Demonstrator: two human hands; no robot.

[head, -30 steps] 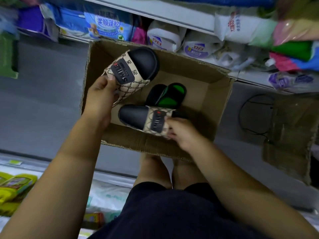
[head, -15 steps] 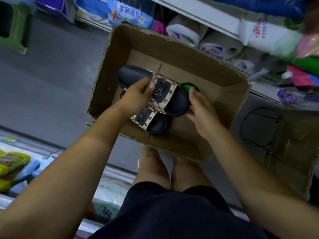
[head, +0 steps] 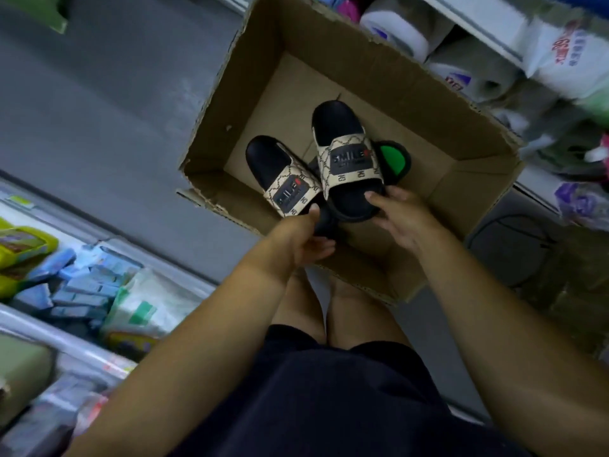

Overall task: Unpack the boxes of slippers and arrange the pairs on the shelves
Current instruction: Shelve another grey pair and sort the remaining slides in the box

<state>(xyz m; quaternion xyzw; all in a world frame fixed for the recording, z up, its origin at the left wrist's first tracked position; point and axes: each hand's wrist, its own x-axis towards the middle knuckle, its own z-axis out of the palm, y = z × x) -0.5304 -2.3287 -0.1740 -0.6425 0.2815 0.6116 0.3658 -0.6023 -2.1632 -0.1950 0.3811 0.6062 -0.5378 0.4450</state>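
grey floor (head: 99,127) stretching left, wrapped white paper rolls (head: 395,24) up top near a white bag with red print (head: 566,54), blue packets (head: 79,285) heaped lower left beside yellow-green packs (head: 23,245), black cable loop (head: 509,216) on the right.

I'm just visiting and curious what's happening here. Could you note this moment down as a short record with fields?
left hand: grips one end of a patterned slipper
right hand: grips one end of the matching slipper
pair: side by side over the open cardboard box, straps reading SMILE
inside box: a green-lined slipper
surroundings: packaged goods on shelves at both sides
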